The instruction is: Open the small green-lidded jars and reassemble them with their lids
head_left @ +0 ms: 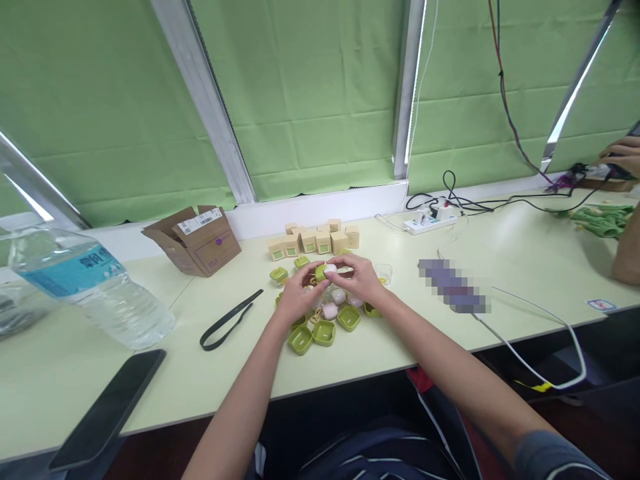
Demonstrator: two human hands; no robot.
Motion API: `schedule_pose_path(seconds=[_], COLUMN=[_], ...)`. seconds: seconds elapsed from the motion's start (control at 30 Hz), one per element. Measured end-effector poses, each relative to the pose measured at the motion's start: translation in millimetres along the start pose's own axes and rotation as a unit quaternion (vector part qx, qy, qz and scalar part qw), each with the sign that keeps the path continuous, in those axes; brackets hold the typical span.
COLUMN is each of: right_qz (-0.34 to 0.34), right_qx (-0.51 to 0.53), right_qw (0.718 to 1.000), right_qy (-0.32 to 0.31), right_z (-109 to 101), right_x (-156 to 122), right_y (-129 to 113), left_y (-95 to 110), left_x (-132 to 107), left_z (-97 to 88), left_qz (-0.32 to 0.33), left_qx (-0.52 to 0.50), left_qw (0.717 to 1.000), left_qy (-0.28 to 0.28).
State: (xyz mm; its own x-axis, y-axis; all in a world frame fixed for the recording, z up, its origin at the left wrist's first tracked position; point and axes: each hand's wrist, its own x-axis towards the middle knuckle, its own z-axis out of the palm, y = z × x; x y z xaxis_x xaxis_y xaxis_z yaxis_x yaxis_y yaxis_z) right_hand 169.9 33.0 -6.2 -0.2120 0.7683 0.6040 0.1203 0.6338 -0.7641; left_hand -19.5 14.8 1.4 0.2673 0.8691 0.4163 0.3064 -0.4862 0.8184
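The small green case [321,272], with a pale insert showing, was held just in front of the row of small cardboard boxes [316,239], above the worktop [200,380]. It looked light, rigid and smooth, perhaps slippery, and best pinched by its side walls. The left hand [295,299] and right hand [363,279] each had fingertips closed on it from opposite sides.

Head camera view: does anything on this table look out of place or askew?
Yes. The brown cardboard box lies tipped on its side, flaps open. The black phone juts past the pale green table's front edge, and a white cable loops off it. The left hand and right hand hold a small green case together.
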Motion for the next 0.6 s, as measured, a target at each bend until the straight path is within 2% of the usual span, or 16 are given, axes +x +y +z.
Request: schedule_pose_path(seconds=[0.3,0.6], right_qz=[0.003,-0.013], right_qx=[0.001,-0.041], right_qw=[1.000,0.994], right_qy=[0.026,0.099], right_z=[-3,-20], right_x=[1,7], right_y=[2,5], left_y=[-3,-8], left_x=[0,4], left_z=[-0.7,-8.4], left_qz=[0.005,0.001], left_qx=[0.027,0.058], left_qw=[0.999,0.987], left_qy=[0.032,0.152])
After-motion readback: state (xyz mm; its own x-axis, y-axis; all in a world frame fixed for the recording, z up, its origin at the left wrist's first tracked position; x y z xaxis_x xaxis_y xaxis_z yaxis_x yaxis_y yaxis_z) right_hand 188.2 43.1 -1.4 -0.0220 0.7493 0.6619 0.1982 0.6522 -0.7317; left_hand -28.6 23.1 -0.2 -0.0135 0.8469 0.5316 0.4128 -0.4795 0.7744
